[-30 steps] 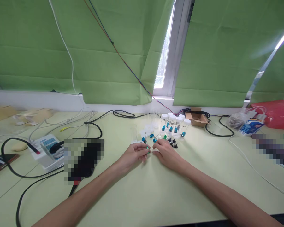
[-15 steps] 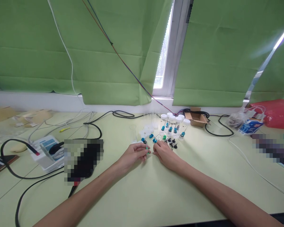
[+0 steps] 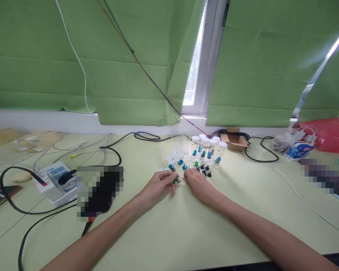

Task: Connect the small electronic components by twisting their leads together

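My left hand (image 3: 161,184) is closed in a pinch on a small shiny green part (image 3: 175,181) at its fingertips. A thin pale rod (image 3: 181,178) spans the narrow gap from this part to my right hand (image 3: 199,185), whose bent fingers are closed at the rod's other end. Just beyond the hands lie loose blue parts (image 3: 180,162), another green part (image 3: 196,163) and several black parts (image 3: 209,174). Clear tubes with white caps (image 3: 222,145) stand behind them, with blue-ended metal pieces inside. My fingers partly hide the held part.
Uncapped clear tubes (image 3: 158,158) and loose white caps (image 3: 177,153) are beyond my left hand. An open cardboard box (image 3: 234,141) sits at the back. On the left are a white device (image 3: 55,182), black cables (image 3: 25,212) and a pixelated dark object (image 3: 101,194).
The green part has turned a little in my left fingers and shows more of its surface. The thin rod now shows between the hands, which have barely moved.
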Demonstrator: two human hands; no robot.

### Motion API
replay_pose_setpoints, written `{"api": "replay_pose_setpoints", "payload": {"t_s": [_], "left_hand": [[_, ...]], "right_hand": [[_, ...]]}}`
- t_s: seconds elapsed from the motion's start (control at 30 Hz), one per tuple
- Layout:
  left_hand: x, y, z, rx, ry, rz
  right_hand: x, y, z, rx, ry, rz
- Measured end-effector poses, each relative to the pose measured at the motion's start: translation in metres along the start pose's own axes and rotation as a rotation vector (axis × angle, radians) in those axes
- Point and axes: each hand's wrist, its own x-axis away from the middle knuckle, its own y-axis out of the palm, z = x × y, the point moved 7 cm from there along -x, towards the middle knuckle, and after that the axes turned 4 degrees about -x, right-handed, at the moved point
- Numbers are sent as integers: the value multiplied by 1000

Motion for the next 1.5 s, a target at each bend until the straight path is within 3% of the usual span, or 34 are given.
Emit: {"api": "replay_pose_setpoints", "payload": {"t_s": [0.17, 0.47, 1.5], "left_hand": [[0, -2, -2, -12, 0, 6], [1, -1, -1, -21, -11, 21], [-2, -3, -8, -50, -10, 7]], "right_hand": [[-1, -11, 2, -92, 83, 109], [3, -20, -6, -263, -45, 294], [2, -18, -13, -240, -130, 233]]}}
